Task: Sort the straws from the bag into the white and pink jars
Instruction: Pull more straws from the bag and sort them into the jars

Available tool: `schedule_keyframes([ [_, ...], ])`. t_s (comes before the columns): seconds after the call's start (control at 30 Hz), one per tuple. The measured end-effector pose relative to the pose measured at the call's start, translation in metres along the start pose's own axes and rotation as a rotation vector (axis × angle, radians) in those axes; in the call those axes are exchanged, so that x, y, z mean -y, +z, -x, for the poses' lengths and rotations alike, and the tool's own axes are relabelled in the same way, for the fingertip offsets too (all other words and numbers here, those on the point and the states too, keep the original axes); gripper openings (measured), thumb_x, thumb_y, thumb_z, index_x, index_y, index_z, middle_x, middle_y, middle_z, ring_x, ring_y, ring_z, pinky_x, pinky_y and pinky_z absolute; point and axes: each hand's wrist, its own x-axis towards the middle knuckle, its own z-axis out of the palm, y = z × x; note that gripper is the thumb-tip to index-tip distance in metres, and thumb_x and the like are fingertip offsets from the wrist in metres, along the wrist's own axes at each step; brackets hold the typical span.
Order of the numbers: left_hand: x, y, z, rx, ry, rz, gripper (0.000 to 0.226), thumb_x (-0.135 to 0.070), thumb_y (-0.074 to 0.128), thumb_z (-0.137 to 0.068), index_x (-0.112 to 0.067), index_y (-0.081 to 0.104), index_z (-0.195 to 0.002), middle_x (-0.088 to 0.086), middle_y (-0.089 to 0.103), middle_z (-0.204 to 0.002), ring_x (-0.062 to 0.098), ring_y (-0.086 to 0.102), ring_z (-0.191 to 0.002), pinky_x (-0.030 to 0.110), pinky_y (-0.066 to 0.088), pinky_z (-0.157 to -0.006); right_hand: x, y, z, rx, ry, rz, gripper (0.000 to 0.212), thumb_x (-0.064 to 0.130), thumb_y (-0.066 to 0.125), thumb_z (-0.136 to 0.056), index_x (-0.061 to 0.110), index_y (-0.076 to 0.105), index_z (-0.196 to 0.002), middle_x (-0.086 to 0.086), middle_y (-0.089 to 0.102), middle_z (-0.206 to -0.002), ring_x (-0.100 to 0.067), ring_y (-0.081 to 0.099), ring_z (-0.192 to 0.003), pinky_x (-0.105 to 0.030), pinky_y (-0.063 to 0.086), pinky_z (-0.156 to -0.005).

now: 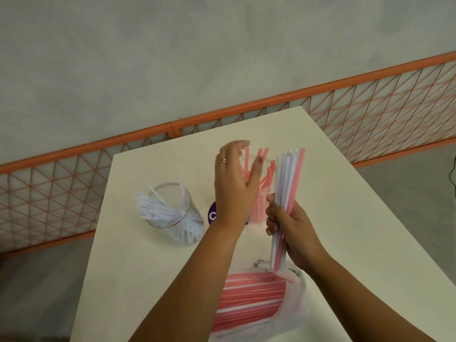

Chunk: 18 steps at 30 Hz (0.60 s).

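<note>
A clear jar of white straws (172,213) stands at the left, its straws fanning out past the rim. A second clear jar, of pink straws (261,193), stands right of it, partly hidden. Just right again, a bundle of white and pink straws (286,193) is held nearly upright. Nearest the viewer, a clear plastic bag (296,307) lies flat, filled mostly with pink straws.

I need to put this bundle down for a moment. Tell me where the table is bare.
Bare table lies near the front left edge, below the jar of white straws and left of the bag. More lies right of the right hand, toward the far right corner. The middle is crowded: both hands, the jar of pink straws.
</note>
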Motion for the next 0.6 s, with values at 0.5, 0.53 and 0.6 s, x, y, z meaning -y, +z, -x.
schedule_keyframes([
  [0.5, -0.023, 0.004, 0.034, 0.402, -0.161, -0.059, 0.016, -0.022, 0.063, -0.086, -0.012, 0.053, -0.078, -0.005, 0.056, -0.065, 0.002, 0.049, -0.055, 0.006, 0.039, -0.055, 0.001, 0.005, 0.014, -0.059, -0.111, 0.176, 0.015, 0.009, 0.047, -0.093, 0.012, 0.058, -0.103, -0.003, 0.051, -0.057, -0.014, 0.041, -0.047, -0.024, 0.039, -0.044],
  [0.53, -0.023, 0.002, 0.032, 0.414, -0.203, -0.021, 0.016, -0.022, 0.063, -0.087, -0.013, 0.053, -0.077, -0.006, 0.055, -0.064, 0.001, 0.05, -0.056, 0.006, 0.04, -0.054, 0.002, 0.004, 0.015, -0.056, -0.112, 0.169, 0.013, 0.007, 0.049, -0.092, 0.012, 0.057, -0.101, 0.002, 0.05, -0.055, -0.012, 0.041, -0.045, -0.024, 0.038, -0.044],
  [0.6, -0.021, 0.0, 0.028, 0.43, -0.27, 0.058, 0.022, -0.021, 0.06, -0.088, -0.019, 0.05, -0.069, -0.008, 0.054, -0.063, 0.002, 0.053, -0.056, 0.005, 0.041, -0.052, 0.004, 0.003, 0.016, -0.051, -0.119, 0.17, 0.006, 0.006, 0.054, -0.089, 0.01, 0.055, -0.093, 0.007, 0.049, -0.051, -0.011, 0.041, -0.043, -0.025, 0.039, -0.044],
])
